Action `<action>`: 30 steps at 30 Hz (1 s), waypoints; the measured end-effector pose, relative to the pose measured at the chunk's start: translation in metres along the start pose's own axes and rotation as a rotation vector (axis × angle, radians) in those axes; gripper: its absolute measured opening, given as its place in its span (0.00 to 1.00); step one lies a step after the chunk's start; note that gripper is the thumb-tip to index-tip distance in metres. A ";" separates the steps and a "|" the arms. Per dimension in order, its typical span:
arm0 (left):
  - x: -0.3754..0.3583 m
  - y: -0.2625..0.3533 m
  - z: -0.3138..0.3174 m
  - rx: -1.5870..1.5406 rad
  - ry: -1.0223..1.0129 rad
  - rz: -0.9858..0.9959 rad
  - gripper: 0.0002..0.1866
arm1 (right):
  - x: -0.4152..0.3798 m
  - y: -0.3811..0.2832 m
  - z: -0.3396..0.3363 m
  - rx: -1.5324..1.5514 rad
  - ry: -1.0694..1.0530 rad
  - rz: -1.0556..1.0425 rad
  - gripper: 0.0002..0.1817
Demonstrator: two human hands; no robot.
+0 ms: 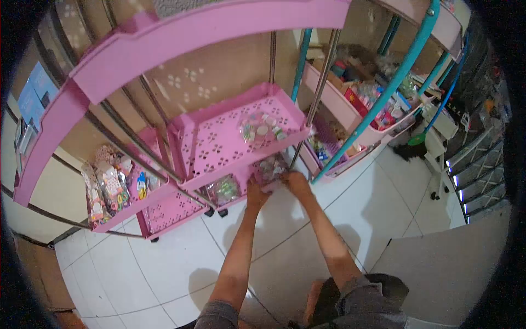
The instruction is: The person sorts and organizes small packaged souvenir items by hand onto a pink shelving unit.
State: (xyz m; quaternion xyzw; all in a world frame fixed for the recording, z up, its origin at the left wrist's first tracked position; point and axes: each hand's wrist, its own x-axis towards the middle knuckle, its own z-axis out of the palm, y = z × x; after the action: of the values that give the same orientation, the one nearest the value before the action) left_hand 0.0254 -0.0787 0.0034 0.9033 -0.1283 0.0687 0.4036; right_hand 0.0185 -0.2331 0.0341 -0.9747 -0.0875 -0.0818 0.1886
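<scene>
risk: clear packet [272, 166] sits at the near edge of the bottom tray [241, 194]; both hands work it there, so a slip would likely drop it onto the floor tiles [164, 263]. Judgement only.
risk 2: pink rack [219, 137] stands on small casters; a push at the low corner could roll it away or rock the packet on the tray above.
left rack bin [131, 205]: pink tray, far left, packed with bagged trinkets [109, 183] in mixed colours; contents too small to name.
bottom tray: holds a greenish packet [224, 189] left of the hands, plus the clear packet at its right end.
left hand [255, 193]: grip at the tray's front lip, just left of the clear packet; fingers curled, cannot tell whether they pinch anything.
right hand [296, 180]: grip on the right side of the clear packet, fingers pressed against it; closure hidden, cannot tell.
middle tray [219, 148]: perforated pink, one bag of round coloured pieces [262, 129] near its right end.
right rack [378, 109]: teal-framed, pink trays, crowded with boxes and packets; well apart from the hands.
</scene>
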 end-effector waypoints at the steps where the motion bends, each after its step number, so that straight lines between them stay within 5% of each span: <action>1: 0.001 -0.005 0.010 0.036 -0.117 0.024 0.43 | 0.001 -0.004 0.002 -0.089 -0.070 0.000 0.09; 3: 0.009 -0.045 0.057 -0.022 -0.058 0.073 0.48 | 0.003 0.004 0.023 -0.111 -0.075 -0.010 0.08; 5: 0.016 -0.064 0.086 -0.986 -0.131 -0.278 0.46 | 0.011 0.010 0.033 -0.126 -0.094 -0.017 0.08; 6: 0.016 -0.055 0.080 -0.985 -0.130 -0.281 0.46 | 0.012 0.011 0.036 -0.186 -0.097 -0.070 0.08; 11: 0.008 0.000 0.028 -0.192 0.078 0.038 0.26 | 0.018 0.013 0.045 -0.334 0.085 -0.248 0.09; 14: 0.008 0.001 0.036 -0.107 0.098 0.066 0.18 | 0.022 0.007 0.030 -0.384 0.201 -0.414 0.09; 17: 0.014 -0.005 0.045 0.085 0.160 0.147 0.17 | 0.020 -0.005 0.020 -0.383 0.333 -0.292 0.09; 19: 0.020 -0.026 0.065 0.208 0.123 0.086 0.18 | 0.009 -0.044 -0.055 -0.161 -0.273 -0.001 0.07; 23: 0.025 0.010 0.049 0.332 0.040 -0.118 0.21 | 0.025 -0.101 -0.179 0.453 0.124 -0.145 0.10; 26: 0.028 0.012 0.048 0.398 0.208 -0.076 0.21 | 0.084 -0.114 -0.176 0.219 0.272 -0.317 0.17; 28: 0.022 0.001 0.054 0.721 0.151 0.236 0.19 | 0.107 -0.113 -0.149 0.062 0.256 -0.355 0.21; 30: 0.019 -0.002 0.052 0.606 0.021 0.346 0.17 | 0.119 -0.117 -0.131 -0.271 0.148 -0.044 0.31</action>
State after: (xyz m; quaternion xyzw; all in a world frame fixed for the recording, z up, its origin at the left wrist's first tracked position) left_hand 0.0450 -0.1193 -0.0284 0.9461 -0.2493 0.1804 0.1008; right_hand 0.0941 -0.1592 0.2183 -0.9804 -0.0829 -0.1686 0.0592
